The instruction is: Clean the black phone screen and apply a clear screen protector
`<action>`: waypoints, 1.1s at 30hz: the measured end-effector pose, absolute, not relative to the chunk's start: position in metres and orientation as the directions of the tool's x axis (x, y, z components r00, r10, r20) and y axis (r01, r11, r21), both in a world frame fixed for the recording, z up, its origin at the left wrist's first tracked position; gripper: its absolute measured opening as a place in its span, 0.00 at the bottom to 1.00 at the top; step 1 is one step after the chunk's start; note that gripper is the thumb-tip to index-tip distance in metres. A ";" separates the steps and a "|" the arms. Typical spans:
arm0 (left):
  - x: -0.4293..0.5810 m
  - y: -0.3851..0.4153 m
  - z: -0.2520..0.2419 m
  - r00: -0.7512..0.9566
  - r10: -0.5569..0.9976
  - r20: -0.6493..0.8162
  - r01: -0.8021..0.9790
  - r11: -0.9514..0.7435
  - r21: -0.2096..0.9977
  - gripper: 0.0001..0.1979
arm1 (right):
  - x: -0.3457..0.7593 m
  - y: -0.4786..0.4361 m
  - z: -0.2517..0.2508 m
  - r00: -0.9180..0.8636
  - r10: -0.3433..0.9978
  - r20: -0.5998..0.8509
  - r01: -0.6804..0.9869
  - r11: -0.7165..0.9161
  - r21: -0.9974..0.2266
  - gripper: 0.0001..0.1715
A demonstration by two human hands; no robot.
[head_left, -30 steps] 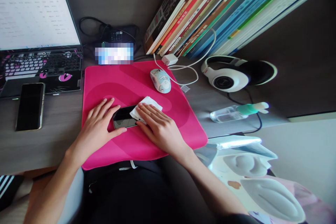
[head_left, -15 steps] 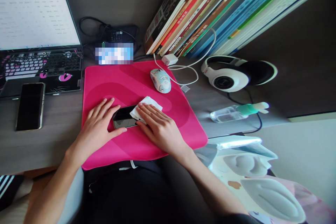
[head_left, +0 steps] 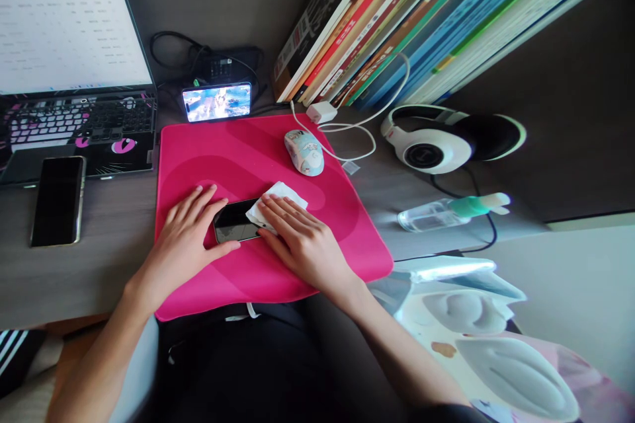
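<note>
A black smartphone [head_left: 237, 220] lies screen up on the pink desk mat [head_left: 218, 145]. My left hand [head_left: 186, 231] braces its left end, with the thumb by the near edge and the index finger by the far corner; the other fingers spread over the mat. My right hand [head_left: 302, 238] lies flat over the phone's right part, pressing a folded white tissue [head_left: 290, 193] under its fingers. That part of the phone is hidden by the tissue and hand.
A laptop [head_left: 74, 106] and second phone [head_left: 58, 201] sit left. Behind the mat stands a lit phone [head_left: 217, 102]. A mouse [head_left: 304, 153] rests on the mat. Rightward are a white charger cable [head_left: 370, 139], headphones [head_left: 436, 145], a spray bottle [head_left: 431, 215] and books [head_left: 342, 39].
</note>
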State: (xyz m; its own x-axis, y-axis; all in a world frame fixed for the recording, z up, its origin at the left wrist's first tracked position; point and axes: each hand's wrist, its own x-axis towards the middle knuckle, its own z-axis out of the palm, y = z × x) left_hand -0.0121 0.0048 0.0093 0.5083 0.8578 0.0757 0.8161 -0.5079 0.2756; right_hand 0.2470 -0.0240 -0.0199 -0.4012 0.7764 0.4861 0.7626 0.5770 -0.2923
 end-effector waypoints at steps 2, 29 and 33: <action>-0.012 0.005 0.009 0.510 0.857 0.074 0.817 -0.510 0.271 0.36 | 0.247 -0.024 -0.021 -0.403 0.770 0.494 0.762 0.582 -0.285 0.24; -0.012 0.005 0.010 0.511 0.856 0.071 0.819 -0.511 0.262 0.37 | 0.247 -0.024 -0.018 -0.404 0.767 0.499 0.759 0.585 -0.285 0.25; -0.012 0.005 0.011 0.512 0.857 0.062 0.823 -0.510 0.252 0.37 | 0.247 -0.023 -0.018 -0.401 0.771 0.494 0.758 0.582 -0.294 0.26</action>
State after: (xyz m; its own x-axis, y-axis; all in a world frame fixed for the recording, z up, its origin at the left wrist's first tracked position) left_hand -0.0122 0.0048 0.0107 0.5117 0.8569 0.0620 0.8228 -0.5095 0.2519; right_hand 0.2469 -0.0235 -0.0183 -0.4011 0.7714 0.4941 0.7577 0.5824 -0.2943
